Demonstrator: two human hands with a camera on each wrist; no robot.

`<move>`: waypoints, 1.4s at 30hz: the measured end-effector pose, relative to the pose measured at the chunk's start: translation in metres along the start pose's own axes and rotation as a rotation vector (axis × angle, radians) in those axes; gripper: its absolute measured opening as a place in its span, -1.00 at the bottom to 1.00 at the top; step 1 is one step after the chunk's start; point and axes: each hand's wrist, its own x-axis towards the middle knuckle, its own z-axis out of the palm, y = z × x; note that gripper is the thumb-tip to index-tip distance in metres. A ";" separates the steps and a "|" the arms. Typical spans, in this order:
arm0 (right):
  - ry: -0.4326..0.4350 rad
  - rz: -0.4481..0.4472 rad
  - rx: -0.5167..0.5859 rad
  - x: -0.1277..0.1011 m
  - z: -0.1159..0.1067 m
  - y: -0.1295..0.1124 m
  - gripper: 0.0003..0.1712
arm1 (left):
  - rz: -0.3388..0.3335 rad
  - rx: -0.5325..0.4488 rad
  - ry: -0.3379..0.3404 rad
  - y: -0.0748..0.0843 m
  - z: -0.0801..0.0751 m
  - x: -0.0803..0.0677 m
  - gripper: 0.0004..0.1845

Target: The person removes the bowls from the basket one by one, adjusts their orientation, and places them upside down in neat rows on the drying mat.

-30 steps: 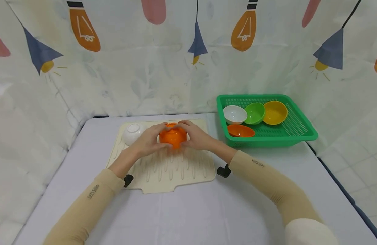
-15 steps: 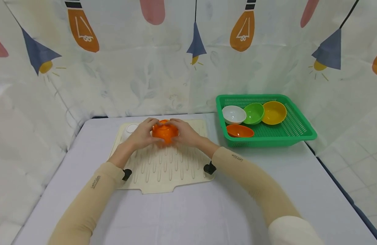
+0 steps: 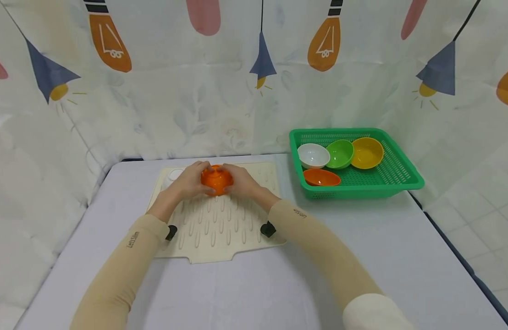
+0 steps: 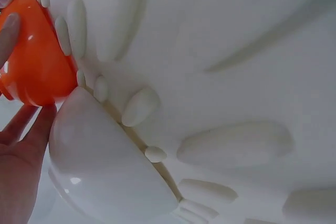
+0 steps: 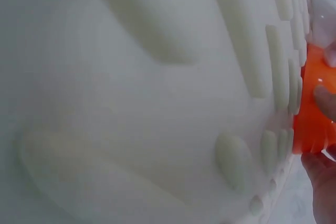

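Both hands — left hand (image 3: 190, 182), right hand (image 3: 240, 182) — cup the orange bowl (image 3: 216, 179).

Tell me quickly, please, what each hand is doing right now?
Left hand: holding the orange bowl.
Right hand: holding the same bowl.

Both arms wear close-fitting beige sleeves from wrist to above the elbow. The left sleeve (image 3: 118, 270) carries a small line of dark lettering on the forearm, set lengthwise. The right sleeve (image 3: 320, 250) bears the same dark lettering near the wrist. At the upper end of the right arm a paler, cream-white cuff (image 3: 371, 314) shows beyond the beige fabric. A small black device sits at each wrist: one (image 3: 171, 232) under the left, one (image 3: 267, 229) under the right. The left hand (image 3: 188, 183) and the right hand (image 3: 241, 182) are bare, with no rings or gloves.
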 end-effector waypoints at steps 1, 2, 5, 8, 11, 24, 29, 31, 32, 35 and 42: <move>-0.001 0.002 -0.003 0.001 0.001 0.000 -0.27 | -0.005 0.006 -0.005 0.000 0.000 0.000 -0.37; -0.001 0.005 -0.007 0.001 0.001 0.000 -0.27 | -0.005 0.012 -0.009 0.000 0.000 0.001 -0.37; 0.001 0.008 -0.010 0.001 0.001 0.000 -0.28 | 0.012 0.027 -0.012 0.001 -0.001 0.002 -0.37; -0.002 0.003 -0.006 0.001 0.001 0.000 -0.29 | 0.032 0.063 -0.009 0.002 -0.002 0.002 -0.38; -0.017 -0.001 0.014 0.000 0.000 0.000 -0.27 | 0.041 0.121 -0.009 0.002 -0.002 0.001 -0.38; -0.130 0.028 -0.099 -0.029 -0.021 -0.013 -0.28 | 0.052 0.092 0.078 0.009 -0.010 -0.022 -0.50; -0.151 -0.083 -0.083 -0.054 -0.040 -0.019 -0.56 | -0.004 -0.010 0.200 0.005 -0.022 -0.042 -0.53; -0.148 -0.119 -0.054 -0.064 -0.049 -0.023 -0.66 | -0.049 -0.068 0.249 0.003 -0.027 -0.050 -0.55; -0.142 -0.130 -0.039 -0.069 -0.054 -0.024 -0.71 | -0.071 -0.097 0.268 0.002 -0.029 -0.054 -0.55; -0.112 -0.143 -0.011 -0.083 -0.068 -0.025 -0.82 | -0.142 -0.155 0.317 -0.004 -0.035 -0.063 -0.54; -0.007 -0.138 0.023 -0.107 -0.107 -0.018 -0.89 | -0.344 -0.190 0.332 -0.026 -0.042 -0.084 -0.47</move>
